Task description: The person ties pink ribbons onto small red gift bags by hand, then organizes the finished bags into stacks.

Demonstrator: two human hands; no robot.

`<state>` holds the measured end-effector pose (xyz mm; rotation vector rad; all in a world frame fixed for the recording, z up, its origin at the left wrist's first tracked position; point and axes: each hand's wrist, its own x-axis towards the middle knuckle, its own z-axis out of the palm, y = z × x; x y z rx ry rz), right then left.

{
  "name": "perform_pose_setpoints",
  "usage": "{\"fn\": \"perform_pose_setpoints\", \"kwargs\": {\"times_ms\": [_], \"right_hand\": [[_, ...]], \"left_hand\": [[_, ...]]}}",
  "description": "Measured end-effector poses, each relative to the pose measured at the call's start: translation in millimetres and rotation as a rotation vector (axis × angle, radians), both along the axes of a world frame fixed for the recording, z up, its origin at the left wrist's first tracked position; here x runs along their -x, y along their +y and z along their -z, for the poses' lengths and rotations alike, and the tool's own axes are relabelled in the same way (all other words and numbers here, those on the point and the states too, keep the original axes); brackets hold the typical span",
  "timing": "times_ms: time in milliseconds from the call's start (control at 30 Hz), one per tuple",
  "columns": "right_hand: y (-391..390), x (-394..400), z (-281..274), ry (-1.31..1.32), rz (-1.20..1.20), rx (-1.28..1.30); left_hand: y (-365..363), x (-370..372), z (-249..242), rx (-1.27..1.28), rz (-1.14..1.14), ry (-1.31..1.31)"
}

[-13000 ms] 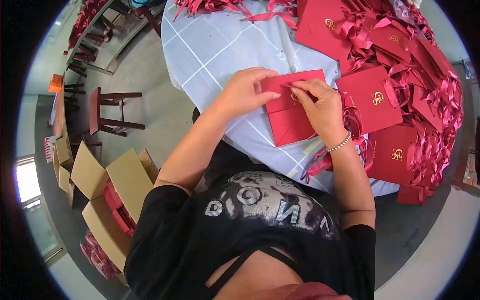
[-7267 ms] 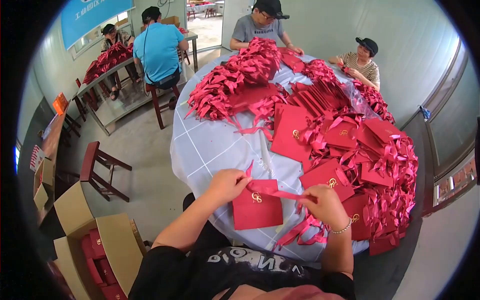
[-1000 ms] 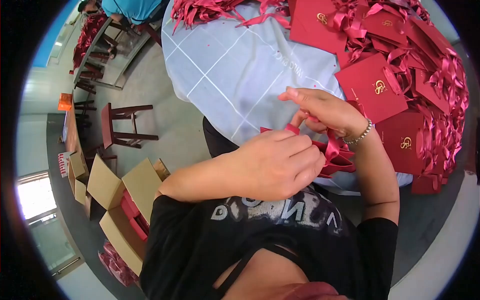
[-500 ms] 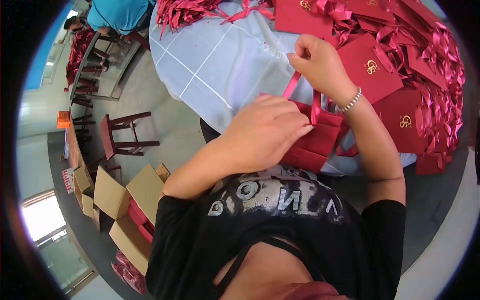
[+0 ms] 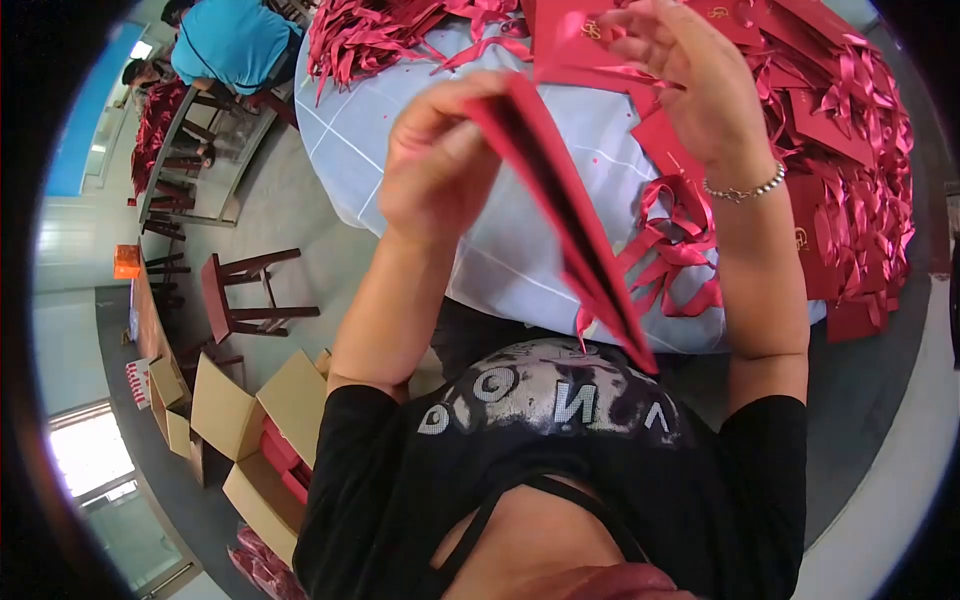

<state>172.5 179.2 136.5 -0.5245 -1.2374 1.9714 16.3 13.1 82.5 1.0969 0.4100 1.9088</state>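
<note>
My left hand (image 5: 440,160) grips the top end of a red paper gift bag (image 5: 570,220), its fingers closed round the edge. The bag is tilted, edge-on to me, with a dark narrow opening along its side and its lower end over my shirt. Up to the right, my right hand (image 5: 690,80) is raised over the table, its curled fingers smeared by motion. A blurred pink satin ribbon (image 5: 570,45) runs from near the bag's top to those fingers. Loose ribbon loops (image 5: 680,240) lie on the checked tablecloth (image 5: 500,250) beside the bag.
Red bags with gold lettering and ribbons (image 5: 830,120) crowd the table's right side. A ribbon heap (image 5: 365,40) lies at the far left. On the floor are a wooden stool (image 5: 250,290) and an open carton (image 5: 225,400) holding red items. A person in blue (image 5: 230,45) sits behind.
My left hand has lifted the bag off the table and turned it edge-on, moving up and left. My right hand has moved up and right. Loose ribbon loops now show where the bag was.
</note>
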Motion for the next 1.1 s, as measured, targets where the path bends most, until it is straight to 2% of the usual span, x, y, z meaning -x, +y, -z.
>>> {"fn": "perform_pose_setpoints", "kwargs": {"times_ms": [33,67,167,233,300,333,433,533,567,633,800,867,900,1000,1067,1100], "right_hand": [[0,-7,-4,-0.044,0.029,-0.051],[1,-13,-6,-0.088,0.058,-0.103],[4,-26,11,-0.165,0.122,-0.289],[17,-51,33,-0.369,-0.019,-0.471],[10,-71,44,-0.529,-0.135,-0.627],[7,-78,48,-0.704,-0.195,-0.652],[-3,-91,66,-0.715,-0.391,-0.908],[-9,-87,81,-0.75,-0.262,-1.313],[-10,-85,84,-0.78,-0.222,-1.439],[-6,-83,86,-0.807,-0.285,-1.404],[0,-75,83,-0.714,-0.261,-1.363],[-5,-70,76,-0.633,-0.212,-1.347],[-10,-67,71,-0.663,-0.25,-1.253],[-24,-54,61,-0.713,-0.355,-1.007],[-28,-45,69,-0.699,-0.418,-0.892],[-30,-39,68,-0.719,-0.449,-0.962]], "left_hand": [[2,7,0,0.05,0.148,-0.166],[7,6,2,0.051,0.136,-0.229],[30,56,52,0.218,0.205,-0.004],[32,55,60,0.754,-0.42,0.149],[22,86,79,0.696,-0.554,0.142],[18,93,81,0.668,-0.622,0.137],[3,84,71,0.693,-0.65,0.463],[-1,61,62,0.642,-0.466,0.916],[-1,55,60,0.59,-0.485,1.054],[0,46,57,0.476,-0.529,1.329],[14,44,58,0.378,-0.486,1.476],[24,44,69,0.339,-0.454,1.402],[28,41,69,0.32,-0.438,1.365],[31,36,60,0.601,-0.477,1.37],[33,41,69,0.57,-0.621,1.378],[33,43,71,0.553,-0.691,1.381]]}}
